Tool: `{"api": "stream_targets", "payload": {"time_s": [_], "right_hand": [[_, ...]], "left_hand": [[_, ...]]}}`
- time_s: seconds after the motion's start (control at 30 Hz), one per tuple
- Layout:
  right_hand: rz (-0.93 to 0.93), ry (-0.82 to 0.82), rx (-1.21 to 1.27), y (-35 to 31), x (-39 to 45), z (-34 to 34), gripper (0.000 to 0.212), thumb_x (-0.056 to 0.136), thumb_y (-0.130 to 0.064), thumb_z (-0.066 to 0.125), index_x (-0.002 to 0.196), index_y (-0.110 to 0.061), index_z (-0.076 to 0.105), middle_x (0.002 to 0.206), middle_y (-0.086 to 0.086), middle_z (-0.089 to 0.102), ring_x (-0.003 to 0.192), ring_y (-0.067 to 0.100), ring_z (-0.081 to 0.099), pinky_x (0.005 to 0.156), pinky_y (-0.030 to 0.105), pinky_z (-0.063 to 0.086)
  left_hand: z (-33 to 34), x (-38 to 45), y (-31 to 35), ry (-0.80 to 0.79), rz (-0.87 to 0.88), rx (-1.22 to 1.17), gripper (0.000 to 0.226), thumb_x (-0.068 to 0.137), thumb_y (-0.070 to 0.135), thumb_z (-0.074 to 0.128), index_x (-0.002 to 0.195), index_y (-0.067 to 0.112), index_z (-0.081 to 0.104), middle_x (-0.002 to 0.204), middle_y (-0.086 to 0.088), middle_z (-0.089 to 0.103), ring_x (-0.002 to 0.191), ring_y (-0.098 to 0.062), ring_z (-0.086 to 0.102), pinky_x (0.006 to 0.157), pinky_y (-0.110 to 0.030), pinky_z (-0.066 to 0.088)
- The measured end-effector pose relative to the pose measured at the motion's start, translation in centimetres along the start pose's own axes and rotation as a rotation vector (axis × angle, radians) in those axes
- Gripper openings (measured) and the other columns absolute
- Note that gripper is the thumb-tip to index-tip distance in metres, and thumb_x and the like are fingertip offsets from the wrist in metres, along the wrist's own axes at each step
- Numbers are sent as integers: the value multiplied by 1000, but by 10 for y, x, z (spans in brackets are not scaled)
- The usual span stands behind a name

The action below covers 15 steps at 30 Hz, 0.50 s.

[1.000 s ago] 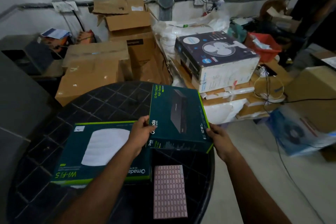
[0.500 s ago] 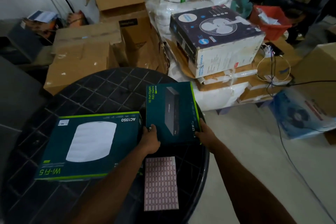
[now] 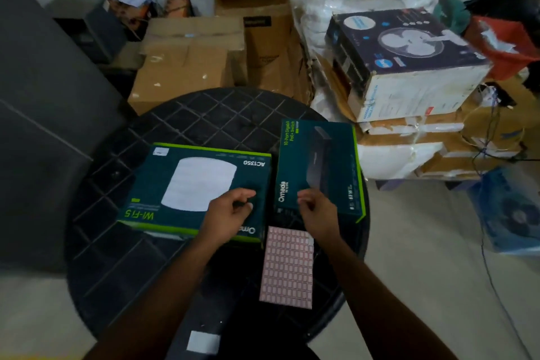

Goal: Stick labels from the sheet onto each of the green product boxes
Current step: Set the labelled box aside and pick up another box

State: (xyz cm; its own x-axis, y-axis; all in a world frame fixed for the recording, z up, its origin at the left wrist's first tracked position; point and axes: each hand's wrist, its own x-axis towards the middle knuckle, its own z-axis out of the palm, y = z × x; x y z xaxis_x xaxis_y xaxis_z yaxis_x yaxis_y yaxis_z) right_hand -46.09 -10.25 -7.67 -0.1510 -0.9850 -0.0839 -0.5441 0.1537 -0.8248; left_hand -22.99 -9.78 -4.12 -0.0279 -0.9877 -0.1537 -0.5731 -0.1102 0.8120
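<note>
Head view: 2 green product boxes lie flat side by side on the round black bench [image 3: 204, 123]. The Wi-Fi box [image 3: 187, 184] is on the left, the switch box [image 3: 321, 161] on the right. The pink label sheet [image 3: 287, 267] lies just in front of them. The left hand [image 3: 230, 212] hovers over the Wi-Fi box, the right hand [image 3: 317, 210] over the switch box; both have loosely curled fingers holding nothing.

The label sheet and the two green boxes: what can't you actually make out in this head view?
- Label sheet: print too small to read; the right hand hides its top corner.
- Wi-Fi box: the left hand covers part of the brand name.
- Switch box: fine print blurred; its near end lies behind the right hand.
- Both hands: whether the curled fingers pinch a label is unclear.
</note>
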Motion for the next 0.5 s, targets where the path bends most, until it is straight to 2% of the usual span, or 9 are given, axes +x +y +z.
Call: {"api": "stream_targets", "payload": {"time_s": [0.03, 0.1, 0.17, 0.23, 0.3, 0.37, 0.43, 0.5], "right_hand": [[-58, -46, 2, -7, -6, 17, 15, 94, -3, 63, 105, -8, 72, 100, 4, 73, 90, 13, 65, 79, 0, 40], [-106, -96, 21, -20, -16, 50, 21, 92, -1, 64, 109, -9, 71, 108, 6, 71, 95, 17, 66, 89, 14, 46], [-47, -47, 39, -31, -25, 79, 27, 89, -3, 68, 116, -7, 68, 113, 11, 65, 96, 21, 65, 90, 24, 47], [74, 17, 62, -39, -32, 99, 36, 86, -8, 73, 121, -7, 62, 113, 17, 60, 97, 27, 62, 88, 29, 46], [169, 33, 121, -44, -38, 112, 49, 84, -14, 77, 126, -11, 54, 115, 18, 59, 102, 30, 62, 88, 37, 51], [210, 67, 146, -49, -42, 120, 60, 83, -17, 79, 133, -11, 47, 125, 16, 59, 110, 32, 62, 95, 44, 53], [283, 95, 176, -60, -47, 123, 64, 85, -13, 78, 137, -3, 42, 130, 18, 60, 115, 32, 61, 97, 37, 50], [339, 118, 150, -65, -50, 124, 63, 86, -13, 77, 138, 1, 43, 130, 20, 61, 115, 33, 61, 92, 31, 47]], "left_hand": [[-16, -5, -12, 61, -13, -1, 25, 90, 11, 71, 111, 24, 74, 103, 5, 74, 95, -5, 68, 85, -9, 48], [-52, -12, -37, 168, -59, 15, 22, 90, 11, 71, 110, 21, 74, 105, 8, 74, 95, -7, 67, 86, -18, 51], [-87, -18, -68, 241, -102, 85, 26, 87, 9, 73, 113, 15, 71, 109, 5, 71, 98, -13, 65, 88, -20, 48], [-118, -20, -104, 304, -158, 206, 37, 82, 16, 75, 119, 12, 68, 117, -8, 69, 110, -27, 62, 98, -33, 45], [-144, -19, -134, 290, -296, 296, 53, 81, 26, 76, 131, 14, 61, 134, -19, 57, 130, -39, 47, 111, -41, 31], [-161, -14, -156, 205, -390, 285, 66, 82, 28, 79, 141, 14, 52, 146, -24, 44, 141, -41, 35, 117, -40, 25], [-173, -12, -163, 126, -384, 186, 72, 82, 30, 77, 145, 13, 47, 147, -22, 45, 140, -39, 40, 116, -40, 31], [-181, -14, -162, 99, -354, 97, 68, 86, 25, 75, 146, 14, 46, 141, -15, 54, 131, -34, 51, 109, -35, 38]]}}
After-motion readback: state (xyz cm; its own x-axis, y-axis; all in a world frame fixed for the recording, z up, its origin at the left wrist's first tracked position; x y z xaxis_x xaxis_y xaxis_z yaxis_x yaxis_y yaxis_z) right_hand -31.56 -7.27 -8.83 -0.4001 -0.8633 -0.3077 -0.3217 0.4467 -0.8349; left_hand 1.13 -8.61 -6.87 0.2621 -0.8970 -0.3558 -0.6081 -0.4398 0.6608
